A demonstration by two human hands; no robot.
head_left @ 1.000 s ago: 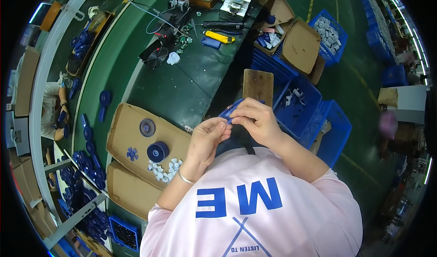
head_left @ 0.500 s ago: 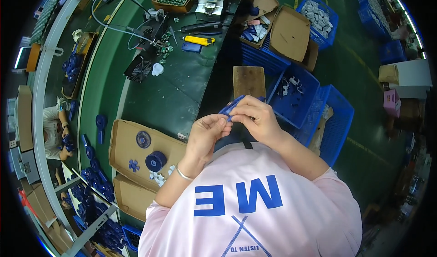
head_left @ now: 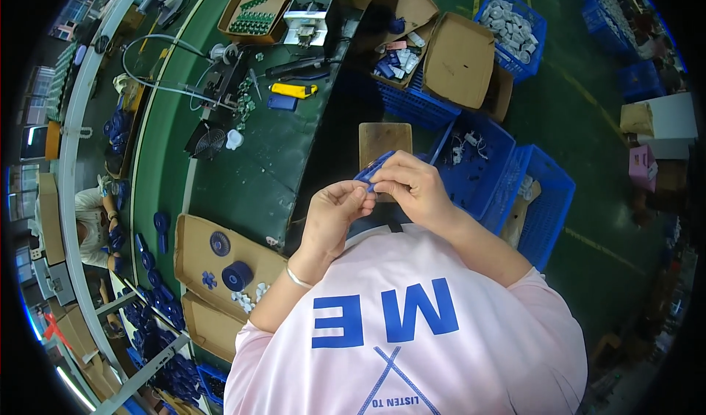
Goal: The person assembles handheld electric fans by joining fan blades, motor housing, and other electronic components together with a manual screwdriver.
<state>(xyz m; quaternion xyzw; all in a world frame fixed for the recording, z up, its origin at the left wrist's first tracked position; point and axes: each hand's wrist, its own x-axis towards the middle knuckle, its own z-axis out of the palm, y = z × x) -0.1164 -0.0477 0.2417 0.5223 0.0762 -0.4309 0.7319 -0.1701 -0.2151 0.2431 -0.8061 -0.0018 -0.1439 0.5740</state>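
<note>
Close in front of my body, both hands are pinched together on a small blue plastic part (head_left: 374,168), long and slightly curved. Its kind is hard to make out because the fingers cover much of it. My left hand (head_left: 332,215) is closed on its lower end with thumb and fingertips. My right hand (head_left: 416,188) grips it from the other side, fingers curled over it. To the left, an open cardboard box (head_left: 190,233) holds a round blue fan grille (head_left: 220,244), a blue drum-shaped part (head_left: 237,276), a small blue fan blade (head_left: 209,279) and white pieces (head_left: 243,300).
Behind my hands is a wooden stool (head_left: 385,136). Blue crates (head_left: 482,161) stand at the right. The green workbench (head_left: 254,180) carries a yellow-handled cutter (head_left: 294,90), a soldering stand and circuit boards. Across the belt sits another person (head_left: 92,224) among blue handheld fans (head_left: 161,230).
The whole view has shifted slightly, so the bench things sit further left. Both hands still hold the blue part, which has tilted little if at all.
</note>
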